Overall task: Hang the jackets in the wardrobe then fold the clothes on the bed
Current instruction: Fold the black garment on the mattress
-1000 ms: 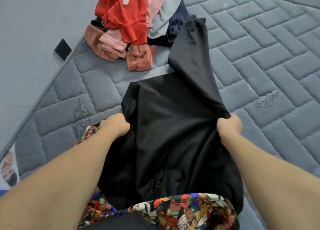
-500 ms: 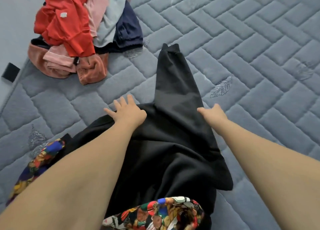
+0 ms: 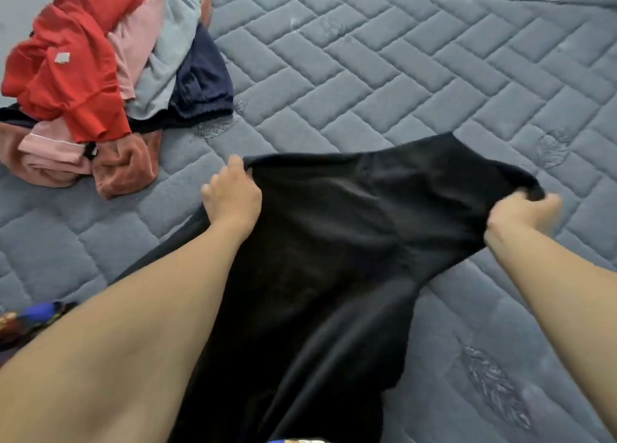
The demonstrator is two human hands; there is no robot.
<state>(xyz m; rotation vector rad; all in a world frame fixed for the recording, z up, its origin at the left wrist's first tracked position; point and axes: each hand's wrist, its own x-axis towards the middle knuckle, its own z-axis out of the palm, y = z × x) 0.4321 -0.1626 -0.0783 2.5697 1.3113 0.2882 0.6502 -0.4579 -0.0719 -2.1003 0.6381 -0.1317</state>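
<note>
Your grip is on the black garment (image 3: pixel 334 259) at both ends of its far edge: your left hand (image 3: pixel 232 197) has its fingers curled round the left corner, and your right hand (image 3: pixel 524 213) pinches a bunched fold at the right corner. The cloth hangs stretched between the two and runs back toward you over the bed (image 3: pixel 434 75), its near end passing out of view at the bottom of the frame. I judge this a step in the folding, with the piece held out but not yet laid in a finished fold.

At your near left, a scrap of bright patterned cloth (image 3: pixel 30 319) peeks past your forearm; what it is I cannot tell.

Farther off, at the bed's left corner, a loose pile of clothes (image 3: pixel 110 75) waits: red, pink, pale grey, navy and rust pieces heaped over one another, none folded. So most of the folding looks to lie ahead of you. No wardrobe or jackets on hangers show, so whether that part is finished cannot be told.
</note>
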